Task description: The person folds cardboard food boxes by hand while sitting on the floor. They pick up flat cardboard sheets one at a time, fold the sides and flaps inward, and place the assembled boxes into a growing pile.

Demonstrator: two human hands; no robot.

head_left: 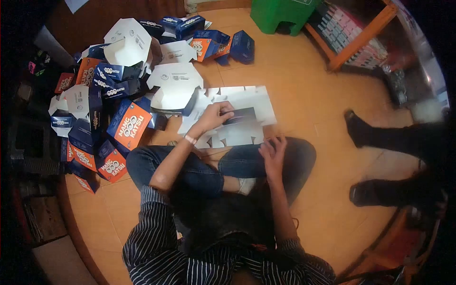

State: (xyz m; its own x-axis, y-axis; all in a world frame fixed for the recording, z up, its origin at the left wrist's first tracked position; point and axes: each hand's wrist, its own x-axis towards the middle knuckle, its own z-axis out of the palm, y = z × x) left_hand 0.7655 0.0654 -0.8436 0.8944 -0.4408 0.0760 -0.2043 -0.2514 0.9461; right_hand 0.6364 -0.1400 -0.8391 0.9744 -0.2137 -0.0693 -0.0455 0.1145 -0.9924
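Note:
On the floor before my crossed legs lie flat white cardboard box blanks (262, 105) with notched edges. A dark rectangular patch (243, 114) shows in the middle of them. My left hand (216, 117), with a band at its wrist, is over the blanks, its fingers curled and closed at the left edge of the dark patch. I cannot tell what is between those fingers. My right hand (273, 154) is raised above my right knee, close to the blanks' near right corner, fingers bent and apart, with nothing in them.
Folded boxes (129, 124) in orange and navy, several open with white insides, are heaped at the left. A green plastic bin (283, 16) and an orange wooden frame (363, 35) stand at the back. Another person's dark-clad feet (370, 130) are at the right.

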